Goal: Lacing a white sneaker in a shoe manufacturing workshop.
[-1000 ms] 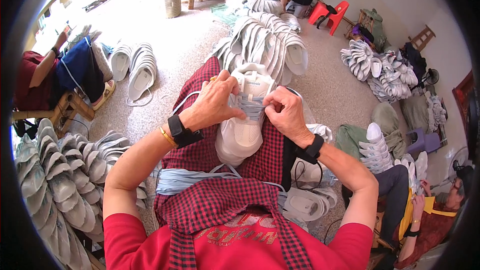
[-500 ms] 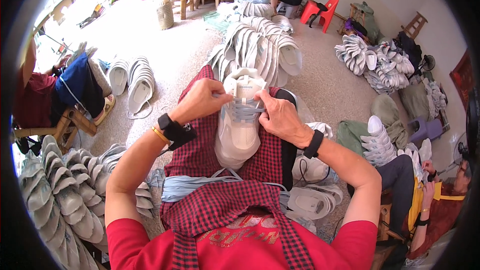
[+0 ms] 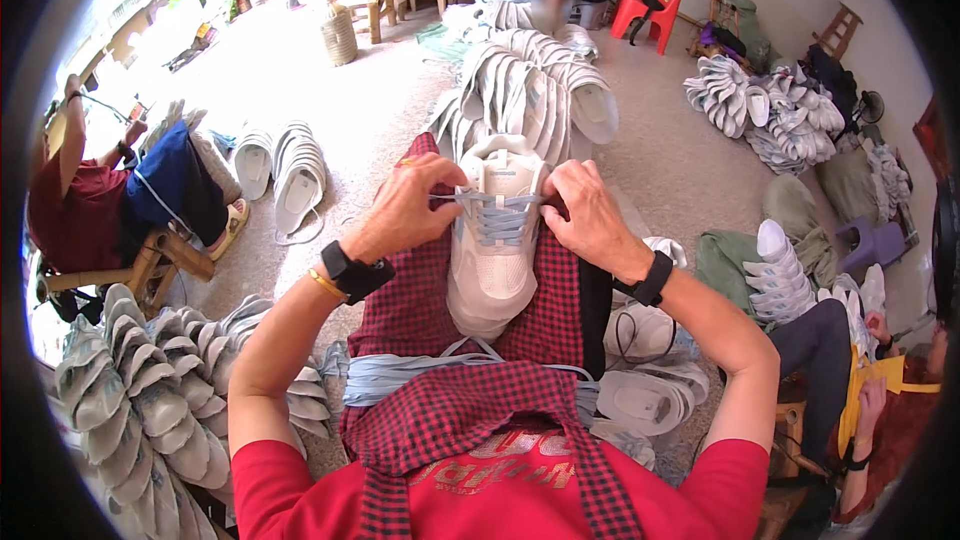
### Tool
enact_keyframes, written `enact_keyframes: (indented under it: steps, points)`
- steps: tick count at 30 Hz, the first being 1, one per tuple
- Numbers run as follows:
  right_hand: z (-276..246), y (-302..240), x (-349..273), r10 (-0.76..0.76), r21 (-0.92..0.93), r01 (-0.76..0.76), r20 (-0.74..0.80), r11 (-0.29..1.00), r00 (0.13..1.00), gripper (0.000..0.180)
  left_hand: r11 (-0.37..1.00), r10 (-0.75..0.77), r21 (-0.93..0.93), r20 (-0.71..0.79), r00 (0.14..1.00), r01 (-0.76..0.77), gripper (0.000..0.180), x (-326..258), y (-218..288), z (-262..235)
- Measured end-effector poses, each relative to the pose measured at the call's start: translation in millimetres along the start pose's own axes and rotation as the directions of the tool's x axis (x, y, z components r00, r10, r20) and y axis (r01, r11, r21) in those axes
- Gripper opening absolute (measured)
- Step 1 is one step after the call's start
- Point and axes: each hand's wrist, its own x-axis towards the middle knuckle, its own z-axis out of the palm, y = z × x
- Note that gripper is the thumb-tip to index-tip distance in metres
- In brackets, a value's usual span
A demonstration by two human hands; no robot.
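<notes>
Left hand [image 3: 408, 202] has moved outward, fingers clamped on lace [image 3: 508, 224]; right hand [image 3: 590, 212] pinches it, fingers together; shirt [image 3: 500, 508] lettered.

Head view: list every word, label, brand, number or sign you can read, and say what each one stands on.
Red shirt: glittery lettering on the chest, partly covered by the checked apron; no whole word plain enough to quote.
Laced shoe's tongue: a mark, too small to read.
Insole at lower right: a faint mark, too blurred to read.
No other lettering can be made out.
</notes>
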Motion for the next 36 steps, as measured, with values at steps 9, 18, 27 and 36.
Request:
enact_keyframes:
  steps: [9, 18, 27, 36]
  points:
    - [-26, -3, -1, -0.008, 0.341, -0.057, 0.185, 0.938, 0.983, 0.012, 0.998, 0.052, -0.037, 0.031, 0.998, -0.051, 0.014, -2, -4, 11]
    - [-54, 24, -19, -0.218, -0.118, 0.24, 0.172, 0.964, 0.961, 0.018, 0.953, 0.174, 0.236, 0.092, 0.98, -0.192, 0.022, -22, -36, -46]
    - [-129, 57, -52, -0.288, -0.508, 0.334, 0.169, 0.794, 0.942, 0.019, 0.922, -0.062, 0.369, -0.152, 0.986, 0.115, 0.016, -77, -48, -160]
    - [-278, 98, -123, -0.044, -0.633, -0.047, -0.127, 0.772, 0.991, 0.023, 0.747, 0.018, 0.623, -0.37, 0.929, 0.234, 0.016, -137, -27, -302]
